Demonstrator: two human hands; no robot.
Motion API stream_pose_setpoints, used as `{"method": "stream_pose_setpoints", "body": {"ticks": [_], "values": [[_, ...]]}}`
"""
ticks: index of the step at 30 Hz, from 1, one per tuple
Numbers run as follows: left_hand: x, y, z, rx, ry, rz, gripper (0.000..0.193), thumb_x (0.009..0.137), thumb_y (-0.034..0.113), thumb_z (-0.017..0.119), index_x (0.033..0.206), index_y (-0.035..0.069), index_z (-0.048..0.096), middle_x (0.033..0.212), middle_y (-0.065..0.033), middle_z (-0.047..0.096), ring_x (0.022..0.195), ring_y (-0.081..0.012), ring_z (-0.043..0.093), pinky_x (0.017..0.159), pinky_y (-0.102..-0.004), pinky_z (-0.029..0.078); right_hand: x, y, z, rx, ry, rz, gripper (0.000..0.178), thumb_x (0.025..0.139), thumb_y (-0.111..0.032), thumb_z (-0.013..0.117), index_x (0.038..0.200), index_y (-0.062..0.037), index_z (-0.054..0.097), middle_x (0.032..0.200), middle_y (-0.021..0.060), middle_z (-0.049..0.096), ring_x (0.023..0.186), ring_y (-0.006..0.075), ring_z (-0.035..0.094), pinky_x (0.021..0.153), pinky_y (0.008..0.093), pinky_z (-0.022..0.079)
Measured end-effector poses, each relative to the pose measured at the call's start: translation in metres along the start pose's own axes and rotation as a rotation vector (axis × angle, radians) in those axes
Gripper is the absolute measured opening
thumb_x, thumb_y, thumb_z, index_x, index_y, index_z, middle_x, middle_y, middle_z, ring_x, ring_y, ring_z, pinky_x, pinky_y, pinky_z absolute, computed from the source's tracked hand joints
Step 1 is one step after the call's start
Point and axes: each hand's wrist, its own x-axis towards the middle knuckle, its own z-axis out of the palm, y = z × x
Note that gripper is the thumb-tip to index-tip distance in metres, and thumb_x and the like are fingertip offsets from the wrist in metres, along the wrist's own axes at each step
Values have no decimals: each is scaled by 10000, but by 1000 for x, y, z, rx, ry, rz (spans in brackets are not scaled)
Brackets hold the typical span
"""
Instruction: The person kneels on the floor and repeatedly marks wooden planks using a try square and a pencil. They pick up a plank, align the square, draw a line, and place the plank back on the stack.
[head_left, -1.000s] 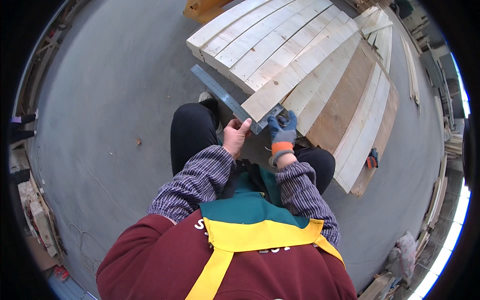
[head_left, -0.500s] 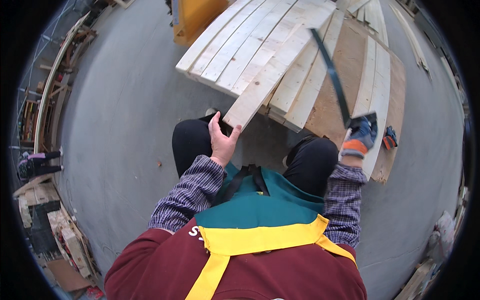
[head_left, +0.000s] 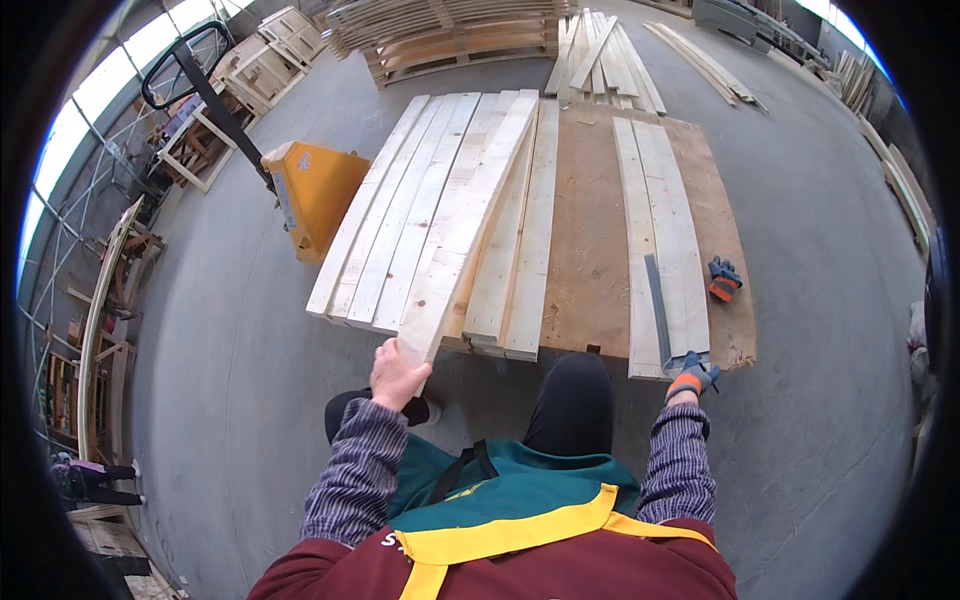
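My bare left hand point(head_left: 398, 375) grips the near end of a long pale plank point(head_left: 470, 220) that lies slanted on top of a stack of similar planks point(head_left: 400, 230). My right hand point(head_left: 692, 378), in a blue and orange glove, holds the near end of a grey metal square point(head_left: 657, 305). The square lies flat along two pale planks point(head_left: 660, 220) at the right side of a brown board platform point(head_left: 590, 230).
A loose blue and orange glove point(head_left: 722, 280) lies on the platform's right edge. A yellow pallet jack point(head_left: 310, 190) stands left of the stack. More planks and pallets point(head_left: 450, 30) lie behind, wooden frames point(head_left: 110, 290) along the left wall, grey concrete floor point(head_left: 240, 360) around.
My right hand swung the metal square from the plank's end over to the right and set it down on the right planks. My left hand kept hold of the plank.
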Motion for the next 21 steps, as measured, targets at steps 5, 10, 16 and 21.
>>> {"method": "stream_pose_setpoints", "body": {"ticks": [5,10,16,21], "values": [[-20,-17,-98,80,-13,75,633,647,364,728,1122,-6,531,1082,-204,580,1061,-356,558,900,-426,479,-35,-25,23,26,-167,183,709,821,-143,740,1427,-120,371,1312,103,485,1148,244,483,1000,365,424],[-73,-48,-210,169,-61,88,663,632,308,733,1170,-28,542,1106,-218,595,1065,-350,573,915,-405,478,-196,-49,104,-536,-834,-512,773,779,-81,761,1437,-76,355,1281,121,511,1175,253,484,1051,335,371],[-163,-60,-310,203,-67,17,760,590,286,782,1233,-17,513,1119,-207,609,1055,-333,590,943,-407,462,-443,-55,192,-637,-1675,-1001,878,659,-211,827,1405,-32,400,1333,183,514,1186,348,518,1059,390,387],[-232,-44,-350,333,-99,-18,814,548,280,823,1255,50,491,1094,-152,625,1027,-307,607,1050,-517,352,-585,-54,236,-728,-2202,-1428,1062,612,-317,850,1483,-148,267,1460,150,385,1361,332,357,1146,486,230]]}}
